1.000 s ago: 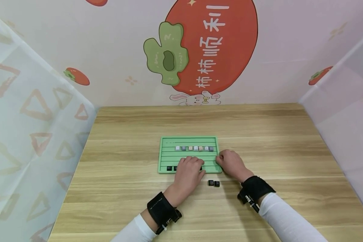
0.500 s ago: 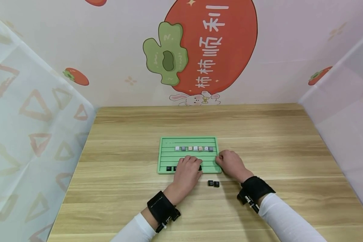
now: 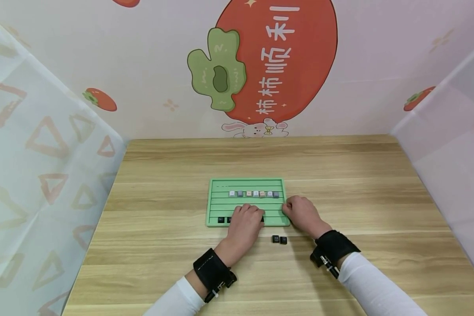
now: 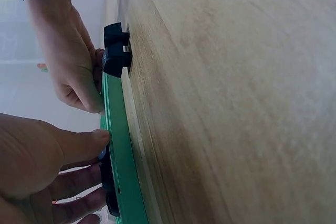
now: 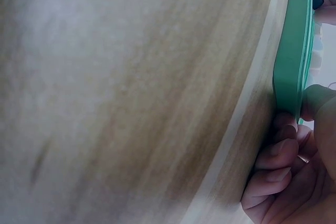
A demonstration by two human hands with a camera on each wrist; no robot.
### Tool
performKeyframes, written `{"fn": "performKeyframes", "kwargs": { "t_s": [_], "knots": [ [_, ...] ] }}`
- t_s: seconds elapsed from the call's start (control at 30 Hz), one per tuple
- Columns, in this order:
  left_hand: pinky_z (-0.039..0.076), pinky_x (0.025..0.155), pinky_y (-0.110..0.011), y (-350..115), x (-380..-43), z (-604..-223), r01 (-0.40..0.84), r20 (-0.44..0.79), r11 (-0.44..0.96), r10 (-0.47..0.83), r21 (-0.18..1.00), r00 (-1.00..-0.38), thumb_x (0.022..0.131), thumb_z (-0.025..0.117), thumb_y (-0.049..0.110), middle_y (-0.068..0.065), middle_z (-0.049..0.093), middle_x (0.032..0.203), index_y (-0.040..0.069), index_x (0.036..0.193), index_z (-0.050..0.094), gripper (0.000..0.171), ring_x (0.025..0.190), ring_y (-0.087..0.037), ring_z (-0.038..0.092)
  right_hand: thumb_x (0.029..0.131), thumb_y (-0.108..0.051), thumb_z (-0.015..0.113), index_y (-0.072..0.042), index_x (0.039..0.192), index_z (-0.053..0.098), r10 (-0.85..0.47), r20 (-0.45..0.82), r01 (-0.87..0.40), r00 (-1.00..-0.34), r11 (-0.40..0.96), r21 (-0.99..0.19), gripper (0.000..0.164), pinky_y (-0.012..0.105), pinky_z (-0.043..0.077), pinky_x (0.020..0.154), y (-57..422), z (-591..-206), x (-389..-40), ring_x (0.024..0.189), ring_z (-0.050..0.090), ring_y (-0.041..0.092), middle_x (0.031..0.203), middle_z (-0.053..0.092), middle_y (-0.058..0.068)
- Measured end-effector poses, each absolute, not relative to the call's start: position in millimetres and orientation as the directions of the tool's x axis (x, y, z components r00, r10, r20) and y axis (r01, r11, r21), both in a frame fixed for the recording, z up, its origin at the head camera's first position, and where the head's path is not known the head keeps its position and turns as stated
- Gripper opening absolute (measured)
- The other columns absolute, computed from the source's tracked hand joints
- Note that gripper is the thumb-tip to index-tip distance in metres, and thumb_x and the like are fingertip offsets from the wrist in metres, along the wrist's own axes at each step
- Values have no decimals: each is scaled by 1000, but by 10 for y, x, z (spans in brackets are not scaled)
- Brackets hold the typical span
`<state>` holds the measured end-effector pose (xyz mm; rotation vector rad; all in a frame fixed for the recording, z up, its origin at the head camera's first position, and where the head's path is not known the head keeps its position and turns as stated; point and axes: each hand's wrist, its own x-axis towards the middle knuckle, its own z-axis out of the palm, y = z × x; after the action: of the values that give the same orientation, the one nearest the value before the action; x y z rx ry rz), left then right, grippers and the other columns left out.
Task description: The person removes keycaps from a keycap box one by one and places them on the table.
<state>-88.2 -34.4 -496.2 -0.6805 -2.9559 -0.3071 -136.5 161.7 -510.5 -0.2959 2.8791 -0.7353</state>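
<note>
A green ridged tray [image 3: 221,206] lies on the table. Along its near row sit black keycaps [image 3: 221,220], partly covered by my left hand [image 3: 245,226]. Seen from the left wrist, the thumb and fingers of that hand close about a black keycap [image 4: 103,153] at the tray's near rim; the contact is partly hidden. My right hand [image 3: 302,215] grips the tray's right edge, thumb over the rim and fingers curled below it in the right wrist view. Two loose black keycaps [image 3: 279,239] stand on the table just in front of the tray, between the hands.
A row of several white, grey and beige keycaps [image 3: 255,194] sits on an upper row of the tray. The wooden table [image 3: 162,245] meets a printed back wall [image 3: 154,66] and pale side panels at left and right.
My left thumb has drawn in slightly toward the fingers over the near row. The right hand, the tray and the loose keycaps look unmoved.
</note>
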Motion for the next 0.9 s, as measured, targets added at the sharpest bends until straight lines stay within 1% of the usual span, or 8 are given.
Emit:
{"fn": "performKeyframes", "kwargs": {
  "t_s": [0.23,0.47,0.73,0.9],
  "knots": [
    [42,76,-35,-337,-878,-4959,448,150,882,427,149,-891,82,69,28,3,68,97,20,98,73,18,88,-19,57,85,-14,52,-13,53,36,-230,-94,-157,-969,859,-487,35,27,24,48,1618,-5105,-1366,46,28,12,51,27,-4],
    [42,76,-35,-342,-882,-4963,444,130,883,427,155,-895,84,68,25,3,68,97,20,98,73,16,87,-19,57,85,-14,52,-13,54,36,-231,-96,-157,-968,860,-485,35,27,23,48,1615,-5116,-1369,46,27,12,52,26,-4],
    [42,73,-34,-336,-899,-4970,459,166,877,436,144,-885,87,64,20,4,69,96,20,97,74,15,85,-18,58,85,-15,51,-13,54,35,-226,-100,-150,-969,859,-490,35,27,23,48,1612,-5115,-1368,47,27,12,52,26,-4],
    [42,72,-34,-326,-904,-4958,465,168,875,442,136,-881,89,60,20,4,69,99,21,100,74,17,88,-18,58,84,-14,51,-13,53,36,-234,-90,-162,-968,858,-488,35,27,23,49,1616,-5111,-1369,47,27,12,52,26,-4]
  ]
}}
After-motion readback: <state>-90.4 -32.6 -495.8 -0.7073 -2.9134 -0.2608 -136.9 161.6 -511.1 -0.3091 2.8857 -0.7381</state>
